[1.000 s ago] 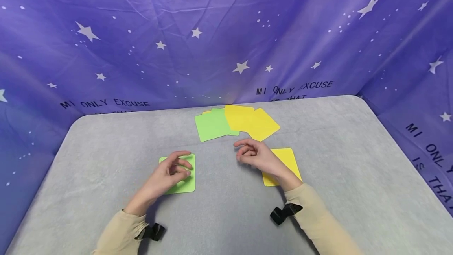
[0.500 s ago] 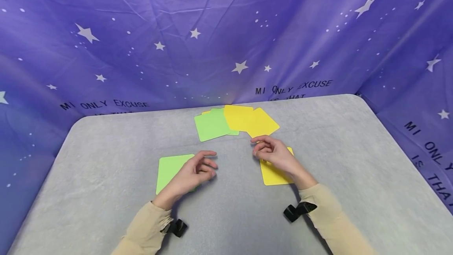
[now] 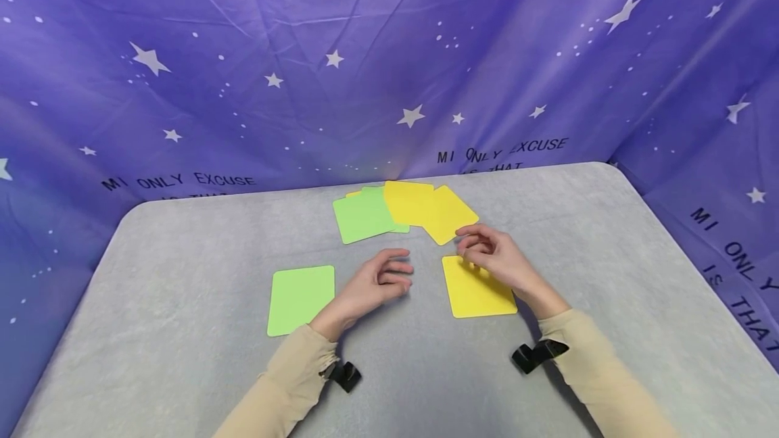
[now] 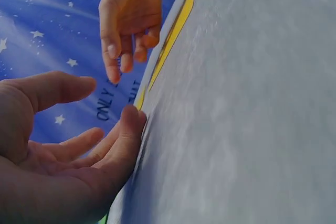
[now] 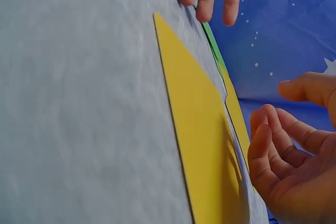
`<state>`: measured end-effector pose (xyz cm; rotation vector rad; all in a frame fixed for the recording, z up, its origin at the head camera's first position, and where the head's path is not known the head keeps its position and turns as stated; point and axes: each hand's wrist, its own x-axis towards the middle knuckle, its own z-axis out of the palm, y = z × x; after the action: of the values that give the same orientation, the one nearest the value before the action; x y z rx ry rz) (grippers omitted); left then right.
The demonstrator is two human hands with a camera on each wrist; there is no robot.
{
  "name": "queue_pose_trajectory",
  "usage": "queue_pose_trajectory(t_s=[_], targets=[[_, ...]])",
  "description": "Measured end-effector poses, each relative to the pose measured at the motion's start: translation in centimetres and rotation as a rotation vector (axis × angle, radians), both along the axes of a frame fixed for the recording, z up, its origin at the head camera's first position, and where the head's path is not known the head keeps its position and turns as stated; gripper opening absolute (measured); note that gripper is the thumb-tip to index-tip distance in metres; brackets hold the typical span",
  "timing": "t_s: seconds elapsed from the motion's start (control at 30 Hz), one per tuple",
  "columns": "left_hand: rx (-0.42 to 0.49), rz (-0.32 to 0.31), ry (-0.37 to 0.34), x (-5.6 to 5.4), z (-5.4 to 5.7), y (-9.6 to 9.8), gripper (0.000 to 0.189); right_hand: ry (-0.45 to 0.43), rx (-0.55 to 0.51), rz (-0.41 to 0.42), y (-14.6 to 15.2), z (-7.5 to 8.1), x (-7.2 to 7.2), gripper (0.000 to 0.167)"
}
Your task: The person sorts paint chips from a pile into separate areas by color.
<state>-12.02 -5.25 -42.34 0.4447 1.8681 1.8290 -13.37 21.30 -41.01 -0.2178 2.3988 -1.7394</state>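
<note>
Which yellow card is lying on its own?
The near yellow card, partly hidden by the right hand; the other yellow cards lie farther back, in an overlapping group with green cards.

on the counter (image 3: 182, 249), a left card (image 3: 301, 297) and a right card (image 3: 477, 295), left hand (image 3: 374, 282) between, right hand (image 3: 502, 257) over the right card; behind them overlapping cards (image 3: 409, 205), then a curtain (image 3: 365, 19)

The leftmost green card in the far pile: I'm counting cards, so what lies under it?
Edges of a second green card and a yellow corner peek out from under the leftmost green card. Everything else beneath is covered, so further cards cannot be ruled out.
</note>
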Motion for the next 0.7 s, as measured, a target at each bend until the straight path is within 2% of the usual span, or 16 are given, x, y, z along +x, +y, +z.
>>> queue_pose_trajectory(t_s=[0.27, 0.43, 0.7], targets=[[0.044, 0.014, -0.08, -1.0, -0.1, 2.3, 0.059, 0.02, 0.043, 0.016, 1.4, 0.2, -0.8, 0.041], [0.042, 0.04, -0.089, -1.6, 0.2, 3.2, 0.06, 0.044, 0.074, 0.018, 2.0, 0.2, -1.3, 0.043], [0.004, 0.105, -0.094, -2.5, 0.6, 4.3, 0.063, 0.041, 0.065, 0.02, 2.6, 0.2, -2.9, 0.048]])
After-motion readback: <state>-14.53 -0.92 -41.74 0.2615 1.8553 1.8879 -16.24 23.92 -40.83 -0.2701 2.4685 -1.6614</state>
